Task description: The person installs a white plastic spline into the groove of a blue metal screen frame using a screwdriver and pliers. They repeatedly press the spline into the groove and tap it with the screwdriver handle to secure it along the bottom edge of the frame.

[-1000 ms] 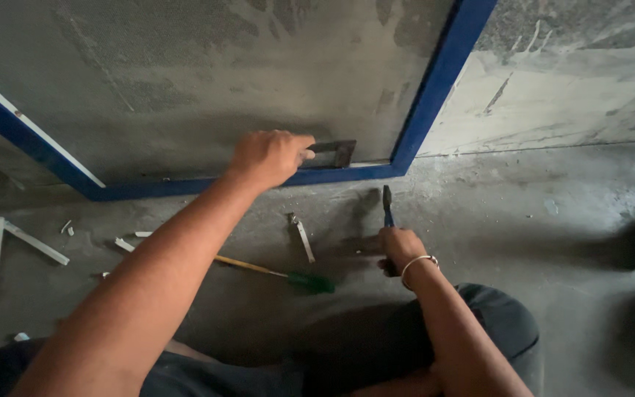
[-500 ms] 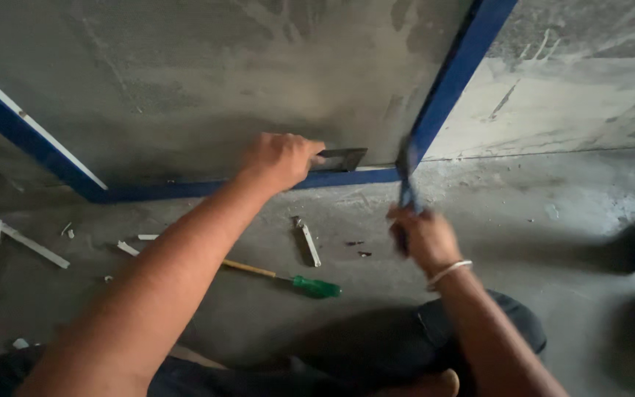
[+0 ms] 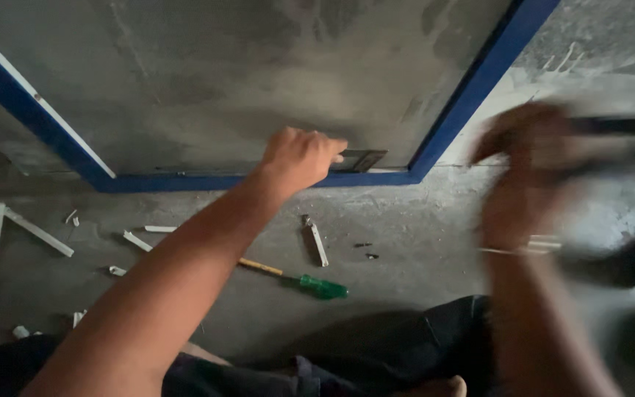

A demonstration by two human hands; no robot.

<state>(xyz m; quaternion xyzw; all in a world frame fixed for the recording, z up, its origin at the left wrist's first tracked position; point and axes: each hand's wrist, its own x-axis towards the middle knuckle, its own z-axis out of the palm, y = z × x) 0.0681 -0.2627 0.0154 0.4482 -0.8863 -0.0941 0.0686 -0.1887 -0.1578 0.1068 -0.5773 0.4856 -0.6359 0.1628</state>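
Now I'm swinging my right hand (image 3: 534, 165) up beside the blue frame (image 3: 479, 81), clenched on a dark tool (image 3: 622, 126).

Half a second ago it was lower, near the floor (image 3: 406, 242); now it's raised and blurring, so I'm judging a strike is coming. My left hand (image 3: 299, 156) is staying curled, pinning a small dark metal plate (image 3: 361, 159) against the frame's bottom rail. A green-handled screwdriver (image 3: 310, 283) is lying untouched on the floor.

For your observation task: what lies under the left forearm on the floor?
Under the left forearm a green-handled screwdriver shows its handle and part of its shaft; the tip is covered by the arm.
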